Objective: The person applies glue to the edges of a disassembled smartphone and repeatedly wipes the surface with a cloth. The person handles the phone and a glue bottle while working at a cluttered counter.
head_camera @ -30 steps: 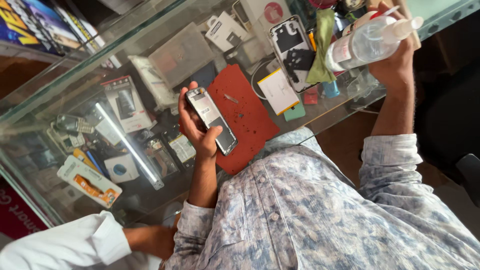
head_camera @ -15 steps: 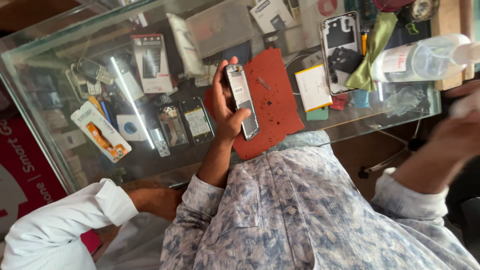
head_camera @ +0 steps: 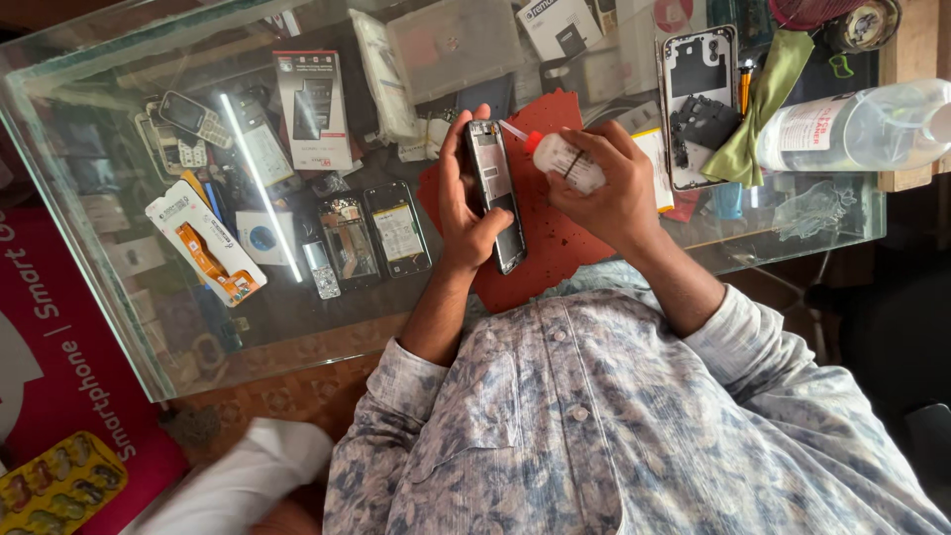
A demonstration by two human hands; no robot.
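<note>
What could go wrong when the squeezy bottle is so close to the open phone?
The small bottle in the right hand points its thin nozzle at the opened phone, so too much liquid might run onto the bare insides. The left hand holds the phone only by its edges above the red mat; it could slip and drop.

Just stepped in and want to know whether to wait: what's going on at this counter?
A person in a patterned shirt is working on an opened phone, held upright in the left hand over a red mat on the glass counter. The right hand holds a small white squeeze bottle, its thin nozzle aimed at the phone's upper edge. Another phone back frame, a green cloth and a larger clear bottle lie nearby.
</note>
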